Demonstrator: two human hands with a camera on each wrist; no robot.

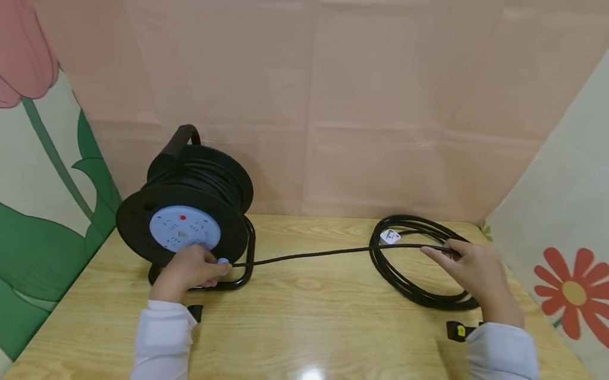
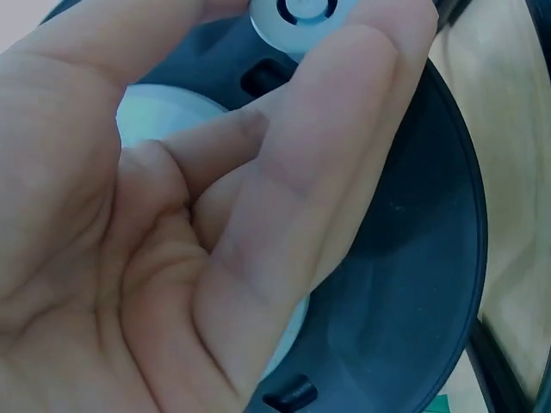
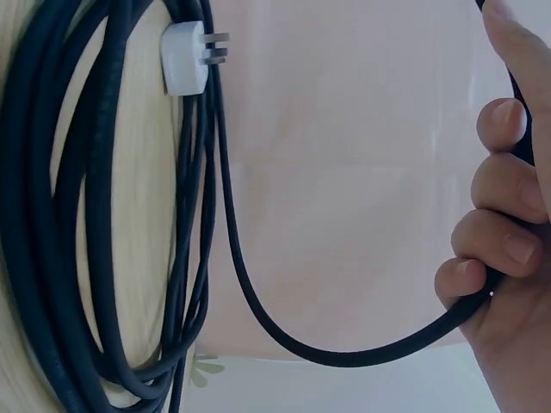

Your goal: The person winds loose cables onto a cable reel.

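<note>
A black cable reel (image 1: 133, 218) with a pale blue socket panel (image 1: 164, 227) stands at the left of the table, with black cable (image 1: 204, 173) wound on its drum. My left hand (image 1: 188, 269) is at the lower edge of its front disc, pinching the light blue crank knob (image 1: 223, 262) between thumb and fingers. From the reel a stretch of cable (image 1: 310, 254) runs taut to my right hand (image 1: 472, 272), which grips it over the coil. Below that hand lies a loose coil of black cable (image 1: 409, 291). A white three-pin plug (image 3: 184, 58) sits at the coil's far side.
The reel rests on a black tube frame (image 1: 251, 251) with a carrying handle (image 1: 176, 141) on top. Behind the wooden table (image 1: 294, 326) hangs a pinkish sheet (image 1: 312, 95). Flower-printed panels (image 1: 578, 193) border both sides.
</note>
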